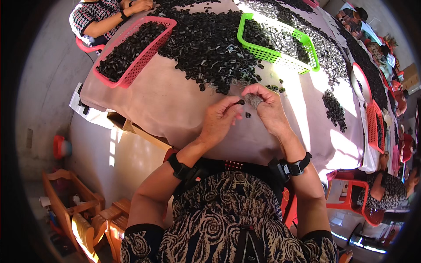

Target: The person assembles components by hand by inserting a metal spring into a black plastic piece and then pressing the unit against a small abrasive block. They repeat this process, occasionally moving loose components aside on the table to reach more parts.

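Observation:
Over the near part of the cloth-covered table (149, 105), my two hands are close together. My left hand (217, 120) pinches a small black plastic piece (240, 102) between thumb and forefinger. Facing it, my right hand (273, 113) is closed, with a speckled grey lump (253, 100) at its thumb and fingertips; its kind is unclear. Below the gap between them lies a loose black piece (248, 115). A few more black pieces (275, 88) lie just beyond my right hand. Farther off spreads a large heap of small black parts (210, 48).
A pink basket (141, 65) of black parts stands left, a green basket (272, 56) beyond my right hand. At the right are a small pile (333, 109), a red basket (373, 127) and a red chair (351, 204). Another person's arm (105, 26) rests at the far left.

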A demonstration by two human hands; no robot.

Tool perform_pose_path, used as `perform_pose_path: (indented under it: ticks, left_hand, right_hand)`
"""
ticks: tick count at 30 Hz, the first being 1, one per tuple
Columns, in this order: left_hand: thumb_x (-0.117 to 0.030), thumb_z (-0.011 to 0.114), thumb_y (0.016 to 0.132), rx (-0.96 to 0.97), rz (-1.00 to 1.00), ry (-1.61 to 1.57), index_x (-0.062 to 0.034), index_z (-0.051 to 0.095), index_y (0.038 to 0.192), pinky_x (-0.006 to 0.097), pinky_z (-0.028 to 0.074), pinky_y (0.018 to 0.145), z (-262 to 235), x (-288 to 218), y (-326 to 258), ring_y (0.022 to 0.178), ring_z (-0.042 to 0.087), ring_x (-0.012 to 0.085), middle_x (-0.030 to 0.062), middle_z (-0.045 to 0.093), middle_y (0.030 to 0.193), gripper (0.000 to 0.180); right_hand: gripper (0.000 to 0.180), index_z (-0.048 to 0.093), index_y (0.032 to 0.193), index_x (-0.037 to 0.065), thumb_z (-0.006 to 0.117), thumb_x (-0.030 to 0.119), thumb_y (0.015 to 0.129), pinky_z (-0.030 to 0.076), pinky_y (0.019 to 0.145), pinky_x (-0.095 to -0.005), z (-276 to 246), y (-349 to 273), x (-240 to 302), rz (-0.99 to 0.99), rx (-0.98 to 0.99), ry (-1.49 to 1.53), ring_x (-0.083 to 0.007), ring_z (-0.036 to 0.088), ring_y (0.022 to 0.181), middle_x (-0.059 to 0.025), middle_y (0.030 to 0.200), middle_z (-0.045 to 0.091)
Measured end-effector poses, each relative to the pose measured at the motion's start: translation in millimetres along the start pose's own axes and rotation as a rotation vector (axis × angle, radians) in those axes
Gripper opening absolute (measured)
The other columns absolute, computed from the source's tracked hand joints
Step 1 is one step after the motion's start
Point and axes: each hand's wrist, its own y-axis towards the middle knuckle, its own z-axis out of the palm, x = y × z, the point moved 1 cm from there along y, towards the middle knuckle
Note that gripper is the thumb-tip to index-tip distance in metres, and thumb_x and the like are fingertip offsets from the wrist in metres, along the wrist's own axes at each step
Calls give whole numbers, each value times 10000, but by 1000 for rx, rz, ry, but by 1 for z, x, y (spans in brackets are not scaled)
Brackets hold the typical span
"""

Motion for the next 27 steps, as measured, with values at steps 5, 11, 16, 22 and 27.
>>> perform_pose_path:
  ticks: [5,11,16,22,27]
  left_hand:
    - [-97,553,944,31,22,-57,13,602,1104,212,474,574,1,1,-1,704,598,85,39,637,842,201]
    - [-94,540,949,35,-12,-111,10,605,1099,215,472,573,1,1,-1,698,586,85,36,631,848,194]
    - [-88,540,947,31,-13,-139,8,607,1095,213,469,571,2,2,-1,689,570,81,35,627,854,189]
    - [-83,550,942,-3,-3,-130,9,606,1093,205,466,565,2,6,0,688,571,75,30,628,840,186]
    - [-86,555,941,23,35,-49,15,604,1096,202,458,564,3,4,-2,679,553,64,29,625,815,191]
  right_hand:
    - [240,605,957,22,453,-105,822,439,721,-212,3,-3,-6,4,-10,-13,-54,527,802,14,863,591]
    - [352,585,971,9,379,-152,736,466,703,-223,13,-10,-5,37,-52,-31,-74,561,785,-26,868,601]
    - [329,596,941,9,431,-145,701,471,678,-248,12,-14,-11,-83,-128,-108,-129,586,751,-55,817,575]
    - [358,610,948,24,513,-139,644,472,659,-319,11,-19,-1,-197,-155,-376,-215,585,730,-82,806,553]
    - [336,616,949,16,541,-126,655,484,672,-326,11,-21,4,-408,-153,-548,-251,594,753,-93,843,574]
